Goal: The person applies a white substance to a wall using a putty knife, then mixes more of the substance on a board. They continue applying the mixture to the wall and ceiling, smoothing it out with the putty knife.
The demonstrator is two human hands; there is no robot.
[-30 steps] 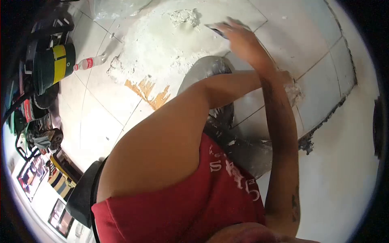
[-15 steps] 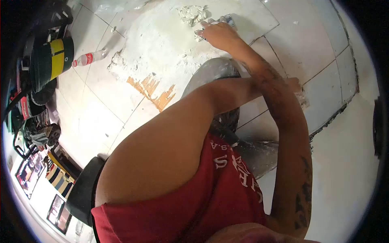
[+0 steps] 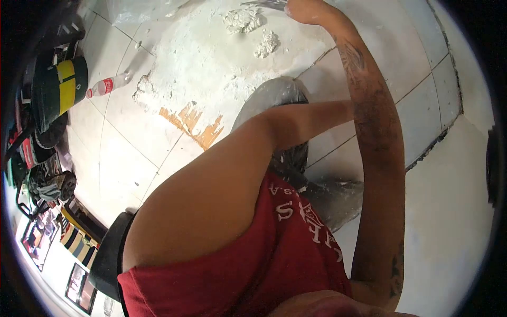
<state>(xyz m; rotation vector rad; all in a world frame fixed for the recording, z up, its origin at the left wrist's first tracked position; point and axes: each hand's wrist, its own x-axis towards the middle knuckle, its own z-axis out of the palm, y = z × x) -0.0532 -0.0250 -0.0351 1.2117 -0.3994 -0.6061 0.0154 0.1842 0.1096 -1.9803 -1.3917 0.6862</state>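
Observation:
At the top edge my right hand (image 3: 309, 11) is closed around a tool with a grey metal blade (image 3: 266, 5), which looks like a putty knife; the frame cuts off part of it. Below the blade, a lump of whitish putty (image 3: 242, 21) sits on the white-smeared floor. A smaller putty lump (image 3: 266, 44) lies beside it, apart from the hand. My left forearm (image 3: 317, 113) stretches to the right and passes behind my right forearm (image 3: 369, 105), so my left hand is hidden.
Tan bare patches (image 3: 193, 124) show in the smeared floor surface. A plastic bottle with a red label (image 3: 108, 85) lies at the left, near a dark bucket with a yellow band (image 3: 66, 84). Clear plastic sheeting (image 3: 137, 10) is at the top. A white wall (image 3: 449, 211) rises at right.
My right hand has moved up and to the right, away from the putty, carrying the putty knife. The smaller lump now shows where the hand was. My left hand has gone behind my right forearm.

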